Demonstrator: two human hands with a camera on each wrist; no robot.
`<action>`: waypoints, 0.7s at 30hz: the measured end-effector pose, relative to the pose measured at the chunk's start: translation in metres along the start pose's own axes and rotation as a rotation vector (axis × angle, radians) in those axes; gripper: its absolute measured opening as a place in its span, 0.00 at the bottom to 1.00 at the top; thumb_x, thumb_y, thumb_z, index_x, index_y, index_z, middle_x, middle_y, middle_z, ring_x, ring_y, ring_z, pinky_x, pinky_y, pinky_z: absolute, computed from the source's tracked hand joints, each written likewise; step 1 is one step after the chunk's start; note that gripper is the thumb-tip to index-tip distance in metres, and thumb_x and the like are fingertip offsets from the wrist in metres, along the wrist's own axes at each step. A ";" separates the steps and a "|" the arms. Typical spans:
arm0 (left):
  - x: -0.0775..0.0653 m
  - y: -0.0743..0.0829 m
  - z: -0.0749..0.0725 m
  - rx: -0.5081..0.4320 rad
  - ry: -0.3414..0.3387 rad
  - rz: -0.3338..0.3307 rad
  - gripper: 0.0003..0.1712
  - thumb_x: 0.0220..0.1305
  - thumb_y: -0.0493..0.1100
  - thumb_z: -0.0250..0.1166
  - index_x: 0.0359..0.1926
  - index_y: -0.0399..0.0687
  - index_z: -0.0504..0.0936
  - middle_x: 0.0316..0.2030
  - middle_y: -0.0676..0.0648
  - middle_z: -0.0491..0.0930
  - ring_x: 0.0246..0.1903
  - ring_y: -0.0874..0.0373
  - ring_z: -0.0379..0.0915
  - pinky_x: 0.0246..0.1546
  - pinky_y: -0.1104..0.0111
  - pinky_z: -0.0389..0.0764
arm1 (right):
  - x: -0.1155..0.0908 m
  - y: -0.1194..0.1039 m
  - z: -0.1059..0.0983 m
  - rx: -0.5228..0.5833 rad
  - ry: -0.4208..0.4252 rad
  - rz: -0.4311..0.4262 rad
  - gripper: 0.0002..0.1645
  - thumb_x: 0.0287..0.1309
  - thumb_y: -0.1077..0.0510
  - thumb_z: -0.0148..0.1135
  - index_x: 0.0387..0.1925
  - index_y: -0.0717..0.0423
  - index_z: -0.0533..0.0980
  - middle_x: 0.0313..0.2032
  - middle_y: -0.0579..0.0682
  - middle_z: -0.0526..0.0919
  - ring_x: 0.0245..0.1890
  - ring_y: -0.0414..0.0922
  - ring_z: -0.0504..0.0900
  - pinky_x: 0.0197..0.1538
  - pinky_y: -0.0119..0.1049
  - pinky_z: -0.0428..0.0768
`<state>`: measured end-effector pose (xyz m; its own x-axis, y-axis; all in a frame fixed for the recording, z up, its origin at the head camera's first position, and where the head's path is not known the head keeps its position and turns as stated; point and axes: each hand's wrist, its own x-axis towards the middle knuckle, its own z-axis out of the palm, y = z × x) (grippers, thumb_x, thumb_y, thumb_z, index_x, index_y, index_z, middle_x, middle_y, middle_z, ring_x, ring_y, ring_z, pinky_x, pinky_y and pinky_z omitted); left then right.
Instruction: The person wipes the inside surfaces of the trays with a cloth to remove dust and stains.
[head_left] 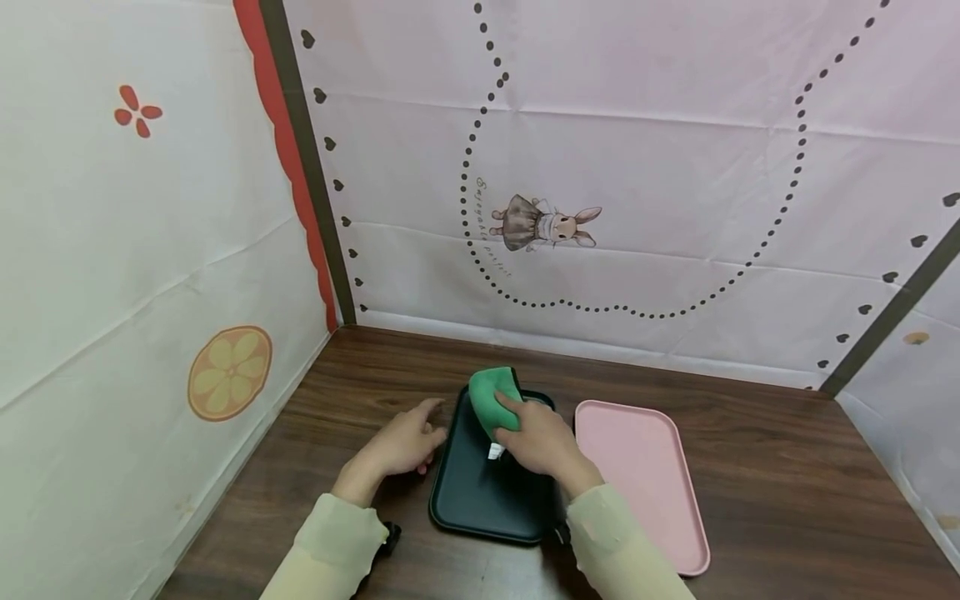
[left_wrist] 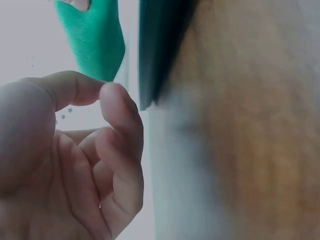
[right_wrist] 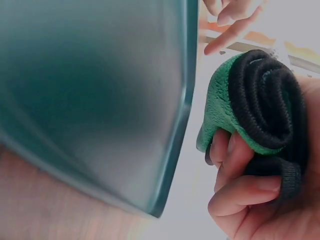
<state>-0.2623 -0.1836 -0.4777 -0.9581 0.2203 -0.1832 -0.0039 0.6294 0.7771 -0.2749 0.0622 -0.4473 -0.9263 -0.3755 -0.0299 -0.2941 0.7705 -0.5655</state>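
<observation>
My right hand [head_left: 546,442] grips a folded green cloth [head_left: 491,405] with dark edging, holding it over the far part of a dark rectangular tray [head_left: 487,504]. A small white tag [head_left: 496,451] hangs from the cloth. From the right wrist view, the cloth [right_wrist: 222,97] appears rolled in layers, with fingers curled round it. Just left of the tray is my left hand [head_left: 403,443], its fingers loosely bent and nothing held. The left wrist view shows that hand [left_wrist: 75,150] near the tray's edge; whether it touches the tray I cannot tell.
A pink rectangular tray [head_left: 637,483] lies to the right of the dark one on the brown wood-grain table [head_left: 780,492]. Printed white sheets stand as walls at the back [head_left: 645,200] and on the left [head_left: 112,275]. A black band [head_left: 391,537] shows by the left cuff.
</observation>
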 end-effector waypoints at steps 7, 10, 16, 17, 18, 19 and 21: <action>-0.008 0.027 0.002 0.060 0.058 0.025 0.31 0.77 0.45 0.58 0.76 0.44 0.65 0.20 0.47 0.78 0.18 0.50 0.79 0.22 0.63 0.75 | -0.008 0.009 -0.007 0.023 0.018 0.010 0.38 0.66 0.47 0.65 0.76 0.40 0.68 0.34 0.51 0.85 0.25 0.45 0.73 0.30 0.39 0.73; -0.009 0.038 0.008 0.058 0.044 0.058 0.30 0.77 0.45 0.58 0.75 0.43 0.66 0.19 0.48 0.79 0.18 0.51 0.79 0.22 0.63 0.75 | -0.013 0.013 -0.011 0.020 0.030 0.014 0.38 0.65 0.48 0.66 0.75 0.39 0.69 0.30 0.48 0.82 0.24 0.44 0.73 0.30 0.39 0.73; -0.008 0.054 0.022 0.047 -0.011 0.109 0.32 0.78 0.47 0.58 0.76 0.43 0.64 0.20 0.49 0.79 0.18 0.55 0.78 0.22 0.63 0.76 | -0.020 0.019 -0.018 0.050 0.041 0.022 0.38 0.64 0.49 0.66 0.75 0.39 0.70 0.25 0.47 0.77 0.21 0.44 0.72 0.27 0.39 0.72; -0.007 0.055 0.024 0.047 -0.019 0.117 0.32 0.78 0.47 0.57 0.77 0.42 0.64 0.20 0.49 0.80 0.18 0.56 0.78 0.22 0.63 0.76 | -0.021 0.020 -0.019 0.058 0.040 0.028 0.38 0.65 0.49 0.66 0.75 0.39 0.69 0.26 0.47 0.77 0.21 0.43 0.72 0.27 0.39 0.72; -0.007 0.057 0.026 0.048 -0.025 0.125 0.32 0.78 0.48 0.57 0.77 0.42 0.64 0.20 0.49 0.80 0.18 0.56 0.78 0.22 0.63 0.76 | -0.022 0.021 -0.020 0.066 0.038 0.034 0.38 0.65 0.49 0.66 0.75 0.39 0.69 0.26 0.48 0.77 0.21 0.44 0.72 0.27 0.39 0.72; -0.006 0.059 0.028 0.051 -0.029 0.132 0.33 0.78 0.48 0.57 0.77 0.42 0.63 0.20 0.48 0.81 0.18 0.56 0.78 0.22 0.63 0.76 | -0.023 0.023 -0.020 0.071 0.039 0.039 0.38 0.65 0.49 0.66 0.75 0.38 0.69 0.28 0.48 0.78 0.22 0.44 0.72 0.27 0.39 0.72; -0.004 0.062 0.033 0.054 -0.036 0.140 0.32 0.78 0.48 0.57 0.77 0.42 0.64 0.21 0.47 0.82 0.18 0.56 0.78 0.21 0.64 0.76 | -0.025 0.025 -0.022 0.071 0.041 0.047 0.37 0.65 0.49 0.66 0.75 0.37 0.69 0.29 0.48 0.78 0.22 0.44 0.72 0.28 0.39 0.71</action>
<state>-0.2494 -0.1208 -0.4489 -0.9371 0.3352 -0.0976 0.1458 0.6298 0.7629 -0.2641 0.1024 -0.4430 -0.9481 -0.3170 -0.0251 -0.2337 0.7480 -0.6212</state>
